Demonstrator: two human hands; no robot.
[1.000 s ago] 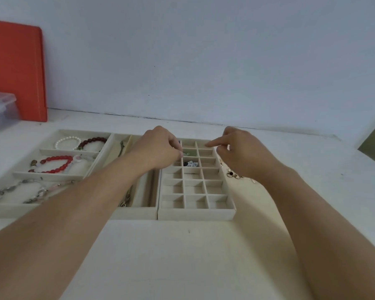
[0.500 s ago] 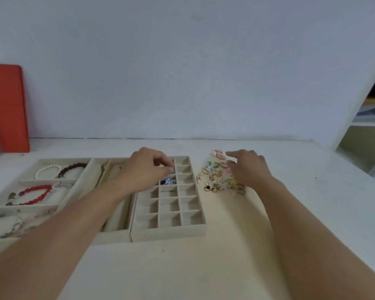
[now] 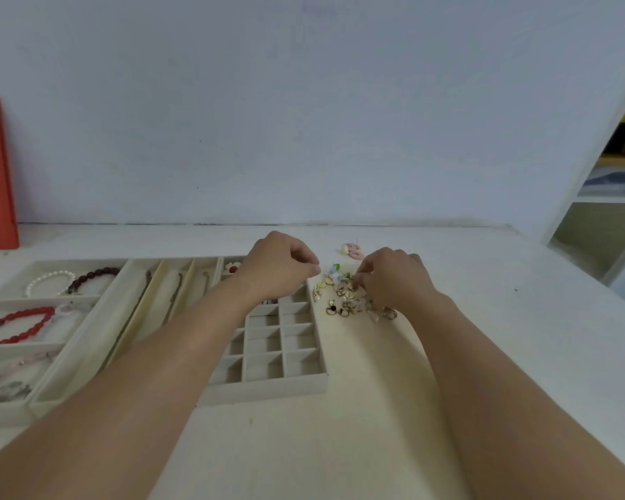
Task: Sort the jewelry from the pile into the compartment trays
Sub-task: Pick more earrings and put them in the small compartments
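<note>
The pile of small jewelry [image 3: 347,297] lies on the white table [image 3: 484,319], just beside the grid tray [image 3: 285,355] at its 3 o'clock. It looks to be earrings and rings — light, stiff, tiny pieces, likely to snag on one another and skate on the smooth top. Each is best taken by its metal hoop or post with fingertip and thumb, one at a time.

The right hand [image 3: 394,279] rests on the pile with fingers curled down into it; whether a piece is pinched I cannot tell. The left hand [image 3: 278,268] hovers over the tray's far cells, fingers curled in, nothing visible between them. At 9 o'clock — bead bracelets [image 3: 26,323] lie in the wide tray [image 3: 11,301].
</note>
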